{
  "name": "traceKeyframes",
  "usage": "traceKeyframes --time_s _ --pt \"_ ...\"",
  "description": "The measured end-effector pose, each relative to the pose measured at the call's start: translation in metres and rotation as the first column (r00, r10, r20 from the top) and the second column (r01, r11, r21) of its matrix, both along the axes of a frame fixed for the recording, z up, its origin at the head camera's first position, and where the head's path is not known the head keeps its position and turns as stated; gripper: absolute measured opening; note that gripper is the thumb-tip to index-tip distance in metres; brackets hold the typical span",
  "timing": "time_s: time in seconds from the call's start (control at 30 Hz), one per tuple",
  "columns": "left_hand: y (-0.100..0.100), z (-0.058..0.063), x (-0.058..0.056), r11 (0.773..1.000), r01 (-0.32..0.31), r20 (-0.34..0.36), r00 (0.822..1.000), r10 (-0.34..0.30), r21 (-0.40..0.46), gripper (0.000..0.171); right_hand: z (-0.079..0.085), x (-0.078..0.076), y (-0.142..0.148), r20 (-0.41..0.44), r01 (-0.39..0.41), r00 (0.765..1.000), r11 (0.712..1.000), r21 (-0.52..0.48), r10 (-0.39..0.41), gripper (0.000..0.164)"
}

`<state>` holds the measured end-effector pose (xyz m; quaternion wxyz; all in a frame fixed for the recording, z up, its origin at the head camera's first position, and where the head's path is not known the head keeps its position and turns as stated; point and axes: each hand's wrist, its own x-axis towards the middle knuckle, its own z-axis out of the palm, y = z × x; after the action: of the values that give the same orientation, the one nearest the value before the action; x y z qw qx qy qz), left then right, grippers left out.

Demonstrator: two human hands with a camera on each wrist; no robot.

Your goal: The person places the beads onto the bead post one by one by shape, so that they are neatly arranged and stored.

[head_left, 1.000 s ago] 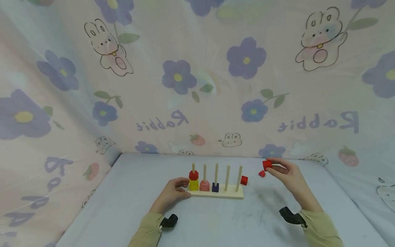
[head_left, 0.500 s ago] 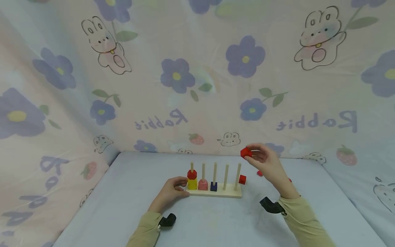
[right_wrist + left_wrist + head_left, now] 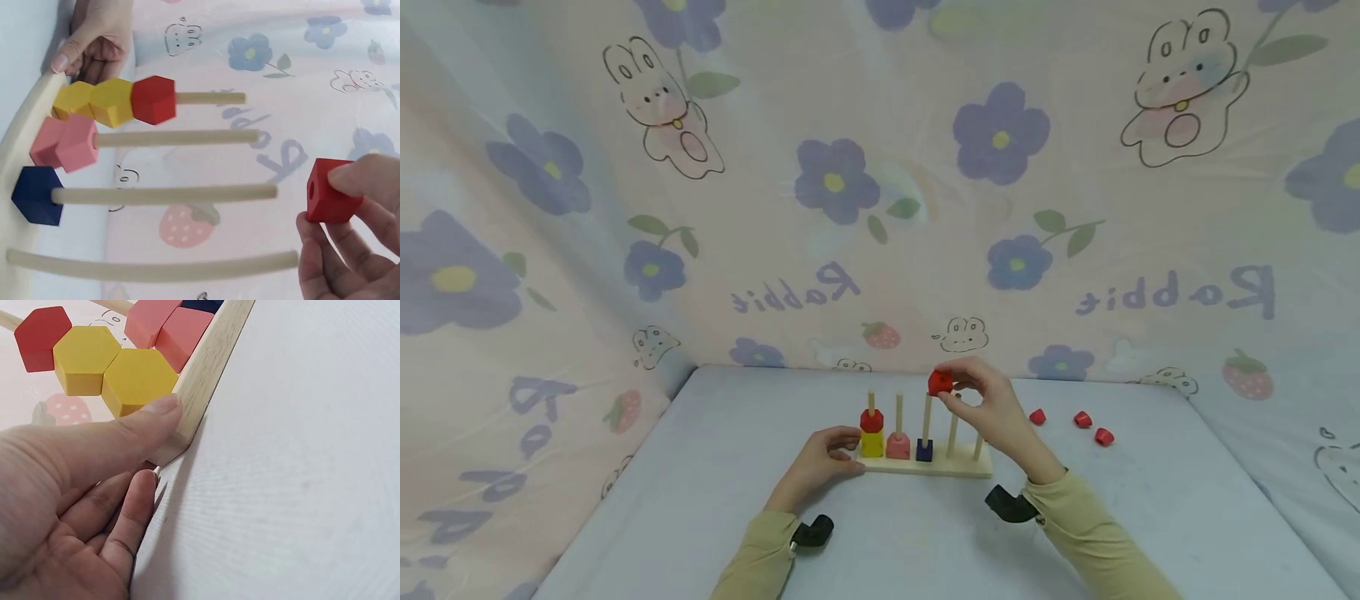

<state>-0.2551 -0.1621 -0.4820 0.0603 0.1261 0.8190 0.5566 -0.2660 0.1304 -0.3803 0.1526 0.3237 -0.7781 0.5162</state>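
A wooden peg stand (image 3: 925, 468) with upright pegs sits on the table. Its first peg carries two yellow hexagonal blocks (image 3: 87, 356) under a red block (image 3: 154, 100). Two pink blocks (image 3: 75, 142) are on the second peg, and one dark blue block (image 3: 39, 195) is on the third. My left hand (image 3: 818, 460) grips the stand's left end, thumb on the front edge. My right hand (image 3: 988, 404) pinches a red block (image 3: 328, 190) with a hole in it, apart from the pegs, near the third peg's tip. It partly covers the two right-hand pegs.
Three loose red blocks lie right of the stand, one being the nearest red block (image 3: 1104, 436). A printed curtain (image 3: 910, 275) hangs behind the white table (image 3: 910, 533). Black wrist cameras stick out from both sleeves.
My right hand has carried the red block leftward from the table's right side to above the stand. It now hides the loose red block by the stand's right end. My left hand stays put.
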Motion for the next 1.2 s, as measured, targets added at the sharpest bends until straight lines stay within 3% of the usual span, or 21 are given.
traceKeyframes --time_s 0.17,0.33,0.57,0.83,1.13,1.2 --pt "-0.003 -0.024 -0.014 1.000 -0.002 0.002 1.000 0.002 -0.010 0.051 -0.005 0.004 -0.011 -0.031 0.029 0.999 0.998 0.058 -0.028 0.036" --pt "-0.005 -0.030 -0.017 1.000 0.000 0.009 1.000 0.001 -0.014 0.053 0.005 0.014 -0.020 -0.031 0.019 0.999 0.999 0.037 -0.018 0.036" --pt "-0.007 -0.028 -0.017 1.000 -0.016 0.013 1.000 0.016 -0.012 0.052 -0.012 -0.002 -0.018 0.036 0.064 0.997 0.997 0.037 -0.066 0.040" --pt "-0.006 -0.026 -0.015 1.000 -0.013 0.009 1.000 0.014 -0.017 0.052 -0.032 0.000 -0.020 0.152 0.150 0.977 0.989 0.014 -0.150 0.045" --pt "0.001 0.002 0.000 1.000 -0.007 0.009 1.000 0.007 0.008 0.048 -0.067 0.004 -0.025 0.324 0.205 0.932 0.974 -0.095 -0.164 0.033" --pt "0.001 0.004 0.001 1.000 -0.007 0.012 1.000 0.007 0.012 0.048 -0.076 0.005 -0.026 0.347 0.221 0.921 0.971 -0.094 -0.176 0.030"
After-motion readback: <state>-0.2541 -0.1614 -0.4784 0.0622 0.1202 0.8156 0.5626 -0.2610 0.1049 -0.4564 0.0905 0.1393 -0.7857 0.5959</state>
